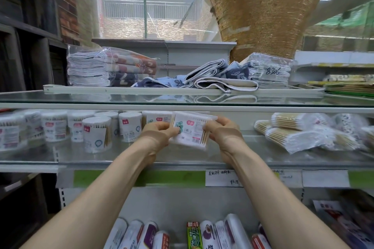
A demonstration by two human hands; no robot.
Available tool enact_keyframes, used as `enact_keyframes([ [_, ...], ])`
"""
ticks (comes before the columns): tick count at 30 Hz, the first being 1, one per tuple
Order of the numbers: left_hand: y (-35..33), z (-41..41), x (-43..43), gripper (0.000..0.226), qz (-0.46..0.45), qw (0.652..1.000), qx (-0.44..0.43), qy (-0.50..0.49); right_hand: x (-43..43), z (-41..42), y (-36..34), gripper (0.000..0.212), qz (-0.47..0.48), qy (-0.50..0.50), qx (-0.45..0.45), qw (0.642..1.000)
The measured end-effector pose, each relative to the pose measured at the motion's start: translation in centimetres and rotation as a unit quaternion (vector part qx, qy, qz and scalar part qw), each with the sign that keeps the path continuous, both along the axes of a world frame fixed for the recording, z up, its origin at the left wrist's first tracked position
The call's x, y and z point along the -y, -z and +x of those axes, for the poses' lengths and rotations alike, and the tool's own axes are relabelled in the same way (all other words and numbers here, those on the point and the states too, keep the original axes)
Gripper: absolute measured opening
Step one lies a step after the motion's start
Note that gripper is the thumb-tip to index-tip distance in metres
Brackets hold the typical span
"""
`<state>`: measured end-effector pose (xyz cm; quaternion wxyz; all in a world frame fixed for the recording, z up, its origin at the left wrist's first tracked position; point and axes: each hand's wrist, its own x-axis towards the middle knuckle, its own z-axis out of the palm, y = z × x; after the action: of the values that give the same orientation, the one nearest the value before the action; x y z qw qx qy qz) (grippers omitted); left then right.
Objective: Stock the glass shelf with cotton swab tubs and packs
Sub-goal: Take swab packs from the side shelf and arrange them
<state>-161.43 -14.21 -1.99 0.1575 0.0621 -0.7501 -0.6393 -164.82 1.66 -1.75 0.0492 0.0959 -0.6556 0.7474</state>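
Swab pack [190, 130] pinched between left hand [159, 133], right hand [223, 130].

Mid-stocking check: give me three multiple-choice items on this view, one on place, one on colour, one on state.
1. The round tubs stand where, relative to the held pack? A to its left; B to its right; C on the shelf above.
2. The price strip on the shelf's front edge is: A red; B green; C blue.
3. The pack is gripped by: A one hand; B no hand; C both hands.
Key: 1 A, the tubs fill the glass shelf left of the pack. 2 B, the strip is plainly green. 3 C, left hand and right hand pinch its two sides.
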Motion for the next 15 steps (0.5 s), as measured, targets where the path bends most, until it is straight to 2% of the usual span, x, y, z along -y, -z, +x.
enact_keyframes([
  [2,0.1,0.0,-0.1,0.012,-0.039,0.999,0.001,-0.002,0.2,0.2,0.1,0.021,0.092,-0.018,0.000,0.996],
  [7,0.1,-0.1,-1.0,0.017,-0.214,0.976,0.037,-0.011,0.7,-0.2,0.5,0.019,0.221,0.030,-0.044,0.974],
  [11,-0.1,-0.5,-1.1,0.017,-0.270,0.960,0.062,-0.033,0.3,-0.2,0.2,0.024,0.328,0.008,-0.051,0.943],
  [15,-1.0,-1.5,-1.7,0.018,-0.317,0.944,0.080,-0.046,-1.0,-1.0,-0.2,0.024,0.365,-0.003,-0.089,0.927],
])
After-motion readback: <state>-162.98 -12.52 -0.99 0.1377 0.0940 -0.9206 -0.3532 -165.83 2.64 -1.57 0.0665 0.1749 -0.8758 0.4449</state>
